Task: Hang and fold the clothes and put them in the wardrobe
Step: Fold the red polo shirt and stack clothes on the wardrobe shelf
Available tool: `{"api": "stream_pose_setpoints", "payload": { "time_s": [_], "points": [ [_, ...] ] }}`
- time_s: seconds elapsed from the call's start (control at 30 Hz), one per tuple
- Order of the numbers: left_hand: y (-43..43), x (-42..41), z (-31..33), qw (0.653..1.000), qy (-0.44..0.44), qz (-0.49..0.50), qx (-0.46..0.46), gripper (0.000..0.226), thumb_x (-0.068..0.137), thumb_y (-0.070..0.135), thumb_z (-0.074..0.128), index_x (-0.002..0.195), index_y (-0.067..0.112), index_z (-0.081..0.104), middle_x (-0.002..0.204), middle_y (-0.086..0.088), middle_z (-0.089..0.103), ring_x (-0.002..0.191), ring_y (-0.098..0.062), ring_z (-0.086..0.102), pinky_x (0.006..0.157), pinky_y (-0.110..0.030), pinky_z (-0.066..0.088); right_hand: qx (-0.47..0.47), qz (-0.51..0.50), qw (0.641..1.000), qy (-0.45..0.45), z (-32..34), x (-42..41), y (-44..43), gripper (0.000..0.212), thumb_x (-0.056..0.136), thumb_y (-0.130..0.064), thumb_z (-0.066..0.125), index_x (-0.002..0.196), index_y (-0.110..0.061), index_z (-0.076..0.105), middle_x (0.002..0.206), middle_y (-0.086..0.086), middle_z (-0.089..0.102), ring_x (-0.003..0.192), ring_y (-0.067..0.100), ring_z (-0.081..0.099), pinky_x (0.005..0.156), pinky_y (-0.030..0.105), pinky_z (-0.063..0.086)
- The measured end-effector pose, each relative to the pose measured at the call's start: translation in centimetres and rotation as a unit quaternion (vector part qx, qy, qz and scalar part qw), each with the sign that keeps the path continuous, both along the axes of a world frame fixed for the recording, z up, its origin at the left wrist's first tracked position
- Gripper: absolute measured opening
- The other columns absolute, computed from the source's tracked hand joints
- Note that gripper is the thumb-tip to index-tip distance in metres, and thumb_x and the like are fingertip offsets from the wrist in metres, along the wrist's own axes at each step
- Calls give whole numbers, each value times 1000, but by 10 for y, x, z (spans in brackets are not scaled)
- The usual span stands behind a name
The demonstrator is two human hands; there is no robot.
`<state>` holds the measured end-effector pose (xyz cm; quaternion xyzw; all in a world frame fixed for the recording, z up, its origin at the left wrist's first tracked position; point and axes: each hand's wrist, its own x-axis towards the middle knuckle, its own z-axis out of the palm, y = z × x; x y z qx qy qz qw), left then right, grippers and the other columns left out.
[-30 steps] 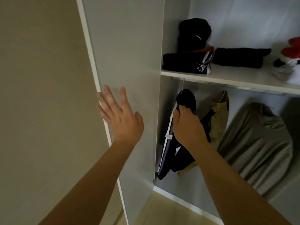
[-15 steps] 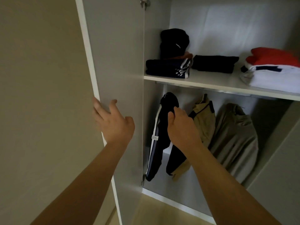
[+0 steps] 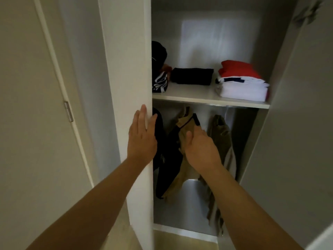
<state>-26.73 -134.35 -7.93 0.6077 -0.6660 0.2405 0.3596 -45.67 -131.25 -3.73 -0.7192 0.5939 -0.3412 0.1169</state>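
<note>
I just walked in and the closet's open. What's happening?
A person is at the open wardrobe. The left hand lies flat on the edge of the door, and the right hand is on a tan jacket hanging under the shelf, between a dark garment and an olive garment. Folded clothes sit on the shelf.

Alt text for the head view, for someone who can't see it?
A person's left hand lies flat on the edge of the open wardrobe door; the right hand reaches to a tan garment hanging below a shelf of folded clothes.
</note>
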Motion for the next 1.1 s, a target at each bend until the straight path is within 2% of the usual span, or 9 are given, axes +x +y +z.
{"api": "stream_pose_setpoints", "payload": {
  "time_s": [0.13,0.23,0.33,0.4,0.53,0.67,0.87,1.0,1.1],
  "points": [
    [-42,-11,5,994,-79,-36,66,96,89,29,72,161,16,11,168,-14,-7,155,-34,2,119,-52,31,7,-39,999,11,3,-30,1,49,110,-34,28,149,-8,37,153,13,42,141,27,40,118,43,33],
    [-76,-27,16,985,-107,-50,125,105,92,41,66,159,21,-12,167,-7,-18,155,-29,-5,122,-49,21,2,-80,997,22,2,-51,-2,54,109,-37,26,156,-9,27,163,12,28,151,26,26,123,43,24],
    [-111,-39,33,972,-141,-43,185,102,96,41,57,156,16,-22,166,-6,-22,154,-25,-14,125,-49,10,1,-137,990,37,1,-71,-9,60,109,-38,26,160,-9,13,167,12,12,155,27,9,126,43,13],
    [-131,-44,42,960,-167,-33,223,103,95,36,56,155,12,-24,165,-7,-25,153,-25,-18,125,-51,6,-7,-178,983,35,0,-84,-11,63,109,-38,27,160,-10,5,168,14,3,155,29,1,124,41,6],
    [-159,-57,48,947,-167,-28,273,108,92,31,59,154,10,-27,164,-8,-28,152,-26,-21,124,-54,3,-37,-279,960,13,1,-113,-12,67,107,-38,34,160,-10,2,166,21,-4,154,36,-3,123,44,6],
    [-178,-72,52,943,-166,-10,288,108,92,32,60,154,7,-26,163,-11,-28,152,-29,-22,123,-56,3,-35,-377,926,18,2,-133,-8,71,105,-43,36,160,-15,-2,166,20,-9,154,37,-7,122,45,2],
    [-210,-68,48,941,-191,-3,279,101,95,38,53,155,6,-21,164,-11,-27,153,-30,-19,122,-61,6,-26,-494,869,17,8,-150,1,72,103,-48,40,158,-26,-1,166,13,-18,153,36,-15,122,54,1],
    [-220,-67,50,940,-199,-3,275,93,98,41,46,156,5,-18,165,-12,-24,153,-31,-17,121,-62,7,-33,-548,835,11,5,-160,15,71,102,-40,45,157,-25,4,166,13,-19,153,35,-14,123,57,1],
    [-219,-71,47,943,-197,-11,269,89,100,39,42,156,3,-16,164,-15,-23,153,-34,-16,121,-62,6,-65,-593,802,-35,7,-170,21,75,91,-21,53,154,-23,12,166,13,-14,153,35,-8,122,59,0]
  ]
}}
